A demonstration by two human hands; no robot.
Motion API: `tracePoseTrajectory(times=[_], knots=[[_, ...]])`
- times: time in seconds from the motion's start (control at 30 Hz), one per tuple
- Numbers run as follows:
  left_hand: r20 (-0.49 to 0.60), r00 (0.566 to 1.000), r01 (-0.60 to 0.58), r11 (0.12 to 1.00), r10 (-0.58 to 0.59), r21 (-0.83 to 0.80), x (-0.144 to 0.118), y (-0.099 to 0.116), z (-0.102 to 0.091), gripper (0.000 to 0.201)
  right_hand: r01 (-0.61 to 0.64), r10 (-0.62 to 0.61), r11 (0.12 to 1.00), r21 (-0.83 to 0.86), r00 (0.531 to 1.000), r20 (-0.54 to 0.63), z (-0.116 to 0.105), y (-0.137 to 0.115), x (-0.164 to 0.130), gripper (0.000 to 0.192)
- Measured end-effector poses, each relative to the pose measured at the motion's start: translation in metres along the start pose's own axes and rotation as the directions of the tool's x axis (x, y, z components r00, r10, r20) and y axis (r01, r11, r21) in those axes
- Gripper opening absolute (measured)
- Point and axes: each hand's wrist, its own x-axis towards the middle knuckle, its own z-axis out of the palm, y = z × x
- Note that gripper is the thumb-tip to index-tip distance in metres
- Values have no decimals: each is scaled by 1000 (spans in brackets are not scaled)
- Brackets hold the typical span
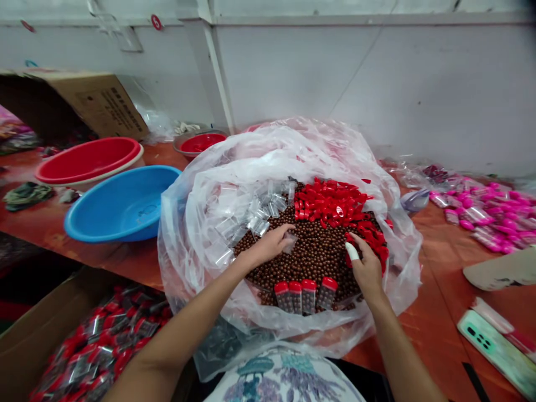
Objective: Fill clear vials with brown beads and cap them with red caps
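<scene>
Honestly, my left hand (270,245) had its fingers pinched on a light, slippery clear tube (288,243) over the brown beads (310,251) mid-worktop; right hand (366,268) fingers loosely spread near the red caps (330,204).

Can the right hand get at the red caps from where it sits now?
Probably yes. The right hand rests on the brown beads at the edge of the red caps, which lie uncovered in the open plastic bag; nothing lies between.
</scene>
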Motion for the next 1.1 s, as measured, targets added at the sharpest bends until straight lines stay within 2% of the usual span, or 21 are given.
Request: tracePoseTrajectory(times=[0.1, 0.2, 0.27, 0.37, 0.47, 0.63, 0.77, 0.87, 0.93, 1.0, 1.1], knots=[[150, 964, 247, 946, -219, -209, -17, -4, 9, 45, -190, 203, 940, 283, 979, -18, -7, -5, -14, 41], [200, 922, 377, 884, -330, -276, -16, -11, 23, 34, -331, 348, 784, 525, 935, 70, -10, -11, -23, 47], [194, 912, 406, 866, -363, -292, -5, -14, 35, 30, -394, 402, 672, 627, 905, 137, -10, -15, -27, 49], [104, 928, 371, 874, -357, -313, 15, -15, 56, 29, -473, 466, 535, 700, 856, 223, -9, -18, -30, 49], [21, 947, 307, 880, -322, -362, 30, -17, 75, 30, -525, 506, 466, 712, 819, 272, -7, -17, -33, 50], [29, 946, 288, 795, -323, -533, 36, -21, 86, 31, -554, 510, 495, 669, 809, 293, -6, -12, -39, 55], [62, 941, 289, 694, -332, -660, 25, -16, 79, 43, -571, 476, 495, 655, 809, 346, -3, -11, -42, 50], [62, 941, 274, 642, -332, -716, 13, -8, 73, 53, -554, 420, 522, 649, 829, 370, 1, -15, -43, 48], [65, 936, 273, 594, -347, -757, 6, -2, 68, 62, -531, 376, 590, 608, 847, 376, 5, -18, -44, 47], [86, 928, 285, 542, -362, -791, -2, 4, 64, 69, -470, 322, 707, 528, 879, 352, 9, -20, -43, 46], [152, 920, 324, 480, -362, -815, -13, 11, 57, 63, -269, 173, 888, 374, 947, 271, 14, -24, -39, 40]])
